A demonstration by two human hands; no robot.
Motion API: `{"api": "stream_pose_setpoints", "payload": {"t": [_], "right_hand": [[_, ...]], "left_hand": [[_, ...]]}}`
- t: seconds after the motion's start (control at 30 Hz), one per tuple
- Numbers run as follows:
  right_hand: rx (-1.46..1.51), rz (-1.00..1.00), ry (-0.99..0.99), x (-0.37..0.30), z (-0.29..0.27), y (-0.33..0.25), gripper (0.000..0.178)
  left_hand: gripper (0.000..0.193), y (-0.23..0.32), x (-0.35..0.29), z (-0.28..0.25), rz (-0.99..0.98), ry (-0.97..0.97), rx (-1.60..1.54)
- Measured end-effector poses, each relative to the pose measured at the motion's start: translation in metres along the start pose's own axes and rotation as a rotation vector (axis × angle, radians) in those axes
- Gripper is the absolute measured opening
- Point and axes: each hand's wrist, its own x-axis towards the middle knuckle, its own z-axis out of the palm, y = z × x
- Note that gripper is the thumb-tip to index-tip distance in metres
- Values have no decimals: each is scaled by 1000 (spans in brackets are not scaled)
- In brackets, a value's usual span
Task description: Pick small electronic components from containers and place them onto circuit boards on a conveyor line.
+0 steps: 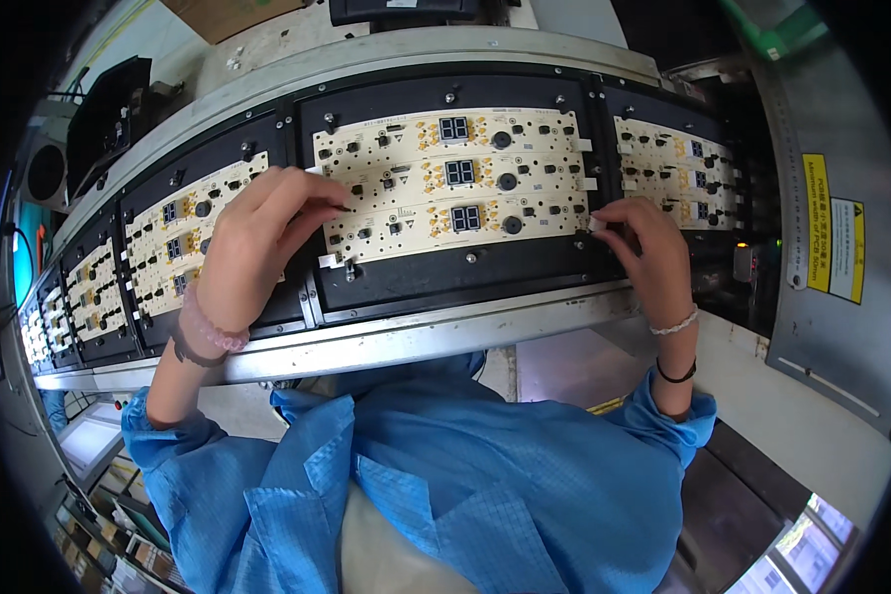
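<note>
A cream circuit-board panel (436,230) with three rows of parts lies in a black carrier frame (406,279) in front of me. Each row bears a two-digit display (465,218) and a round black buzzer (512,225). My left hand (252,233) hovers over the panel's left edge, thumb and forefinger pinched together. A tiny dark piece shows at those fingertips, too small to name. At the panel's lower right corner, my right hand (653,259) pinches a small white connector (595,225); whether it is seated in the board I cannot tell.
More carriers with similar boards stretch left (173,243) and right (678,178) along the line. A metal rail (445,332) runs along the near side. At right stands a grey machine panel (832,297) with yellow warning labels. A cardboard box (223,15) sits beyond the far rail.
</note>
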Motion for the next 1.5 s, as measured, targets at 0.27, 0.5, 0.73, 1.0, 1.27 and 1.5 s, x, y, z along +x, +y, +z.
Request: {"api": "stream_pose_setpoints", "payload": {"t": [0.27,0.5,0.73,1.0,1.27,1.5], "right_hand": [[-225,-110,27,2,-2,-3,21],[-138,-107,-69,11,-1,6,21],[-6,27,-140,6,-8,2,17],[-20,-8,131,28,-21,-31,11],[7,-203,41,64,10,-71,11],[-161,-497,-40,107,57,-91,10]], "left_hand": [[16,-3,-3,4,-5,-59,74],[15,2,0,3,-40,-52,4],[14,7,10,33,-31,-9,-84],[12,5,6,57,25,-7,-65],[18,16,6,62,22,-35,211],[19,16,7,59,28,-49,219]]}}
